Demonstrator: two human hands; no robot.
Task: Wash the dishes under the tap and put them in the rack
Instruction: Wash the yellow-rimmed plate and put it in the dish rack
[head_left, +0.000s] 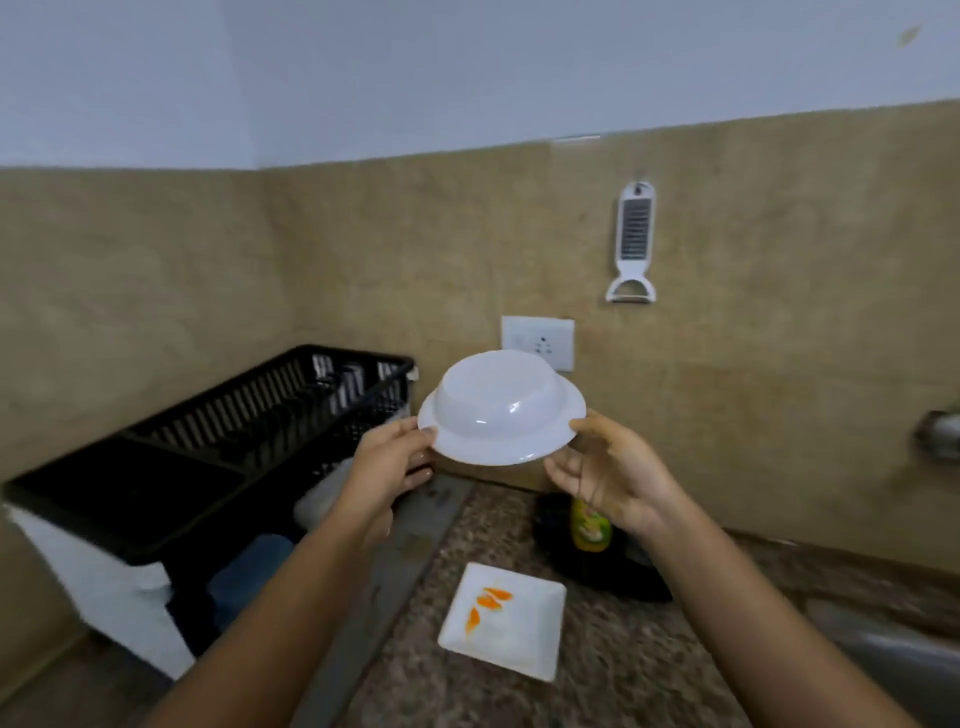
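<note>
One white bowl (501, 410), glossy, wide-rimmed and turned bottom-up, hangs above the counter's (649, 675) back edge, just right of the one black rack (208, 457); left hand (387, 467) and right hand (613, 478) each pinch its rim, thumb above, fingers beneath; one square white plate (504, 621), orange-smeared, lies near the counter's left edge.

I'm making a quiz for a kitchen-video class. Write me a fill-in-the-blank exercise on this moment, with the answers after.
1. The left hand and the right hand hold the white bowl by its rim, turned ____.
2. The dish rack at the left is ____ in colour.
3. The square white plate below the bowl bears ____ smears.
4. The grater-peeler hangs on the ____.

Missing words: upside down; black; orange; wall.
</note>
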